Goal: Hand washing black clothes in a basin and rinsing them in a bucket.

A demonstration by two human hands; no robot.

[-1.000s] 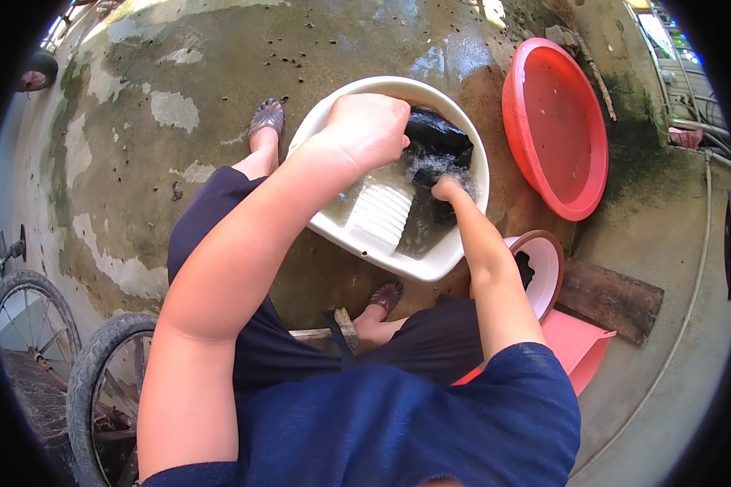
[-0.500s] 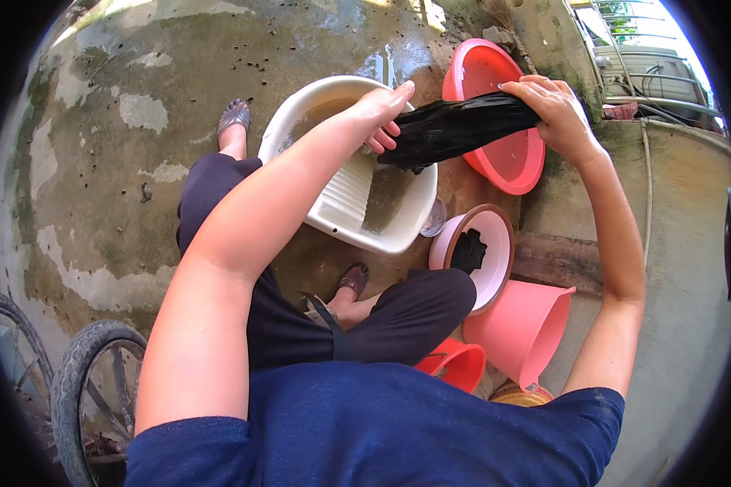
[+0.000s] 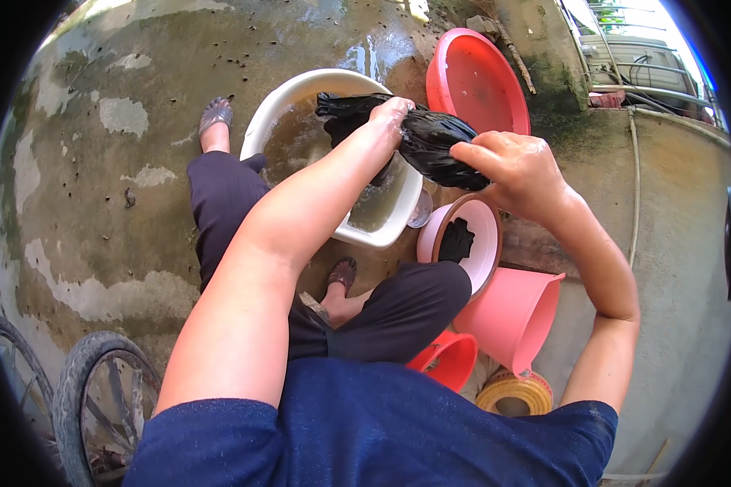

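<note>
A wet black garment (image 3: 440, 148) is stretched between my two hands, bunched and twisted. My left hand (image 3: 390, 118) is closed around its middle, and a loose part hangs beyond that hand over the white basin (image 3: 256, 122). At the garment's other end, my right hand (image 3: 512, 172) grips it with bent fingers. Murky, slightly foamy water (image 3: 296, 146) fills the basin below. Part of the basin is hidden by my left forearm and the garment.
A red basin (image 3: 437, 69) stands at the far right. Nearer are a brown-rimmed pale tub (image 3: 486, 243) holding black cloth (image 3: 456, 241), a pink bucket (image 3: 508, 312) on its side, a red container (image 3: 448, 364) and a yellow round object (image 3: 516, 392). Wheels (image 3: 71, 398) stand at the near left.
My left hand, open beside the garment before, now grips it. My right hand has come nearer and a little left. The garment is bunched, with one end now lying over the white basin.
</note>
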